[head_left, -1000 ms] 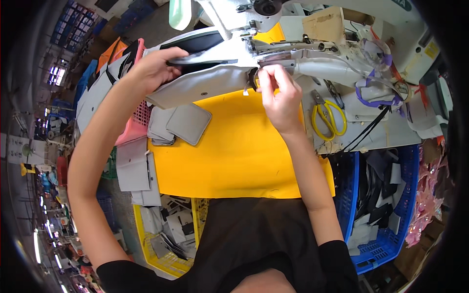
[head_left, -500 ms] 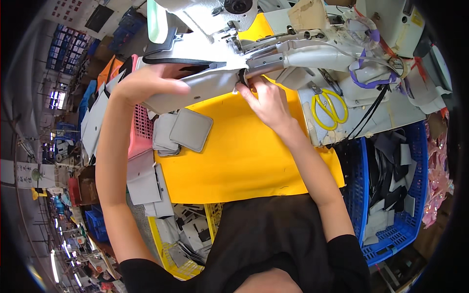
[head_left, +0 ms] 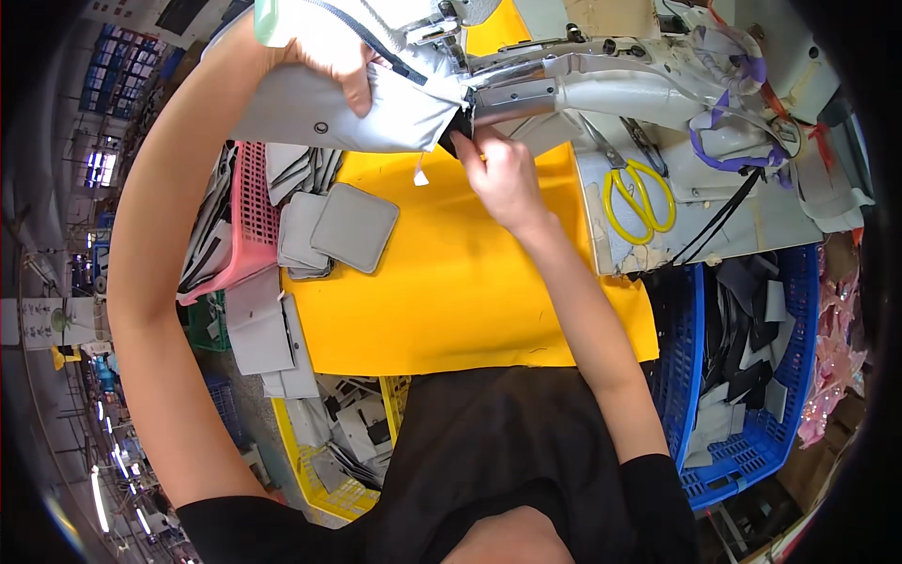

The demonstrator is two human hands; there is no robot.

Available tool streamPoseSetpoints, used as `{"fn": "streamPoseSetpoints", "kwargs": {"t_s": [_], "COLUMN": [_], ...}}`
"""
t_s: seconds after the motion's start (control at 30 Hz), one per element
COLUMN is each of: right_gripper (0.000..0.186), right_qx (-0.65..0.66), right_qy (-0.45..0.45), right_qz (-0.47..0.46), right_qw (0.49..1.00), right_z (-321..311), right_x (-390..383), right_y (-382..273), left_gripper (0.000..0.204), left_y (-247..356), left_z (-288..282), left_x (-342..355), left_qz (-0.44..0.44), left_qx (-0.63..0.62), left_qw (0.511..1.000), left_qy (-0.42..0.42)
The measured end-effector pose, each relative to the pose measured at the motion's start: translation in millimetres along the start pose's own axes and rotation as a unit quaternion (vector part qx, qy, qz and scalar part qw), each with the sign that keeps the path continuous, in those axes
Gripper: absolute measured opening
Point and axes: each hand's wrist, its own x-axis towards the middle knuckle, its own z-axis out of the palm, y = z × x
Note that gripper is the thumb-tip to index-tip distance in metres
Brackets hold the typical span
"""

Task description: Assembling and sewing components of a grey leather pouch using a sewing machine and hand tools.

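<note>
On the gray pouch (head_left: 366, 132), left hand (head_left: 329, 61) now farther from the squares (head_left: 355, 228).

A sewing workshop or factory floor; a white sewing machine (head_left: 620, 94) stands at the bench (head_left: 775, 230), yellow-handled scissors (head_left: 616, 160) beside it; 1 blue crate (head_left: 678, 357) and 1 yellow crate (head_left: 299, 461) hold flat, cut grey and black pieces (head_left: 716, 423); at left, strip lights (head_left: 98, 498) line a cluttered background.
</note>
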Motion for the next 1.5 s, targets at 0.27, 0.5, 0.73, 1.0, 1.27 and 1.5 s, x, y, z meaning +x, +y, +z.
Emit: {"fn": "streamPoseSetpoints", "kwargs": {"t_s": [0.27,0.5,0.73,1.0,1.27,1.5], "right_gripper": [0.034,0.030,0.030,0.029,0.028,0.026], "right_qx": [-0.049,0.135,0.139,0.167,0.191,0.259], "right_qy": [0.011,0.044,-0.001,-0.026,-0.030,-0.078], "right_qz": [0.035,0.000,-0.016,0.000,-0.022,0.036], "right_qw": [0.998,0.990,0.990,0.986,0.981,0.962], "right_z": [21,42,37,29,24,12], "right_x": [-1,3,4,5,6,1], "right_y": [-11,19,33,33,23,13], "left_gripper": [0.083,0.072,0.067,0.063,0.058,0.054], "left_y": [-4,3,19,18,12,19], "left_z": [1,56,82,89,91,56], "left_x": [-20,-21,-32,-10,-8,-10], "left_qz": [0.126,0.087,0.015,0.018,0.126,0.069], "left_qx": [-0.096,-0.386,-0.608,-0.587,-0.565,-0.399], "left_qw": [0.987,0.918,0.794,0.809,0.812,0.908], "left_qy": [0.013,-0.015,0.015,0.018,0.079,0.110]}}
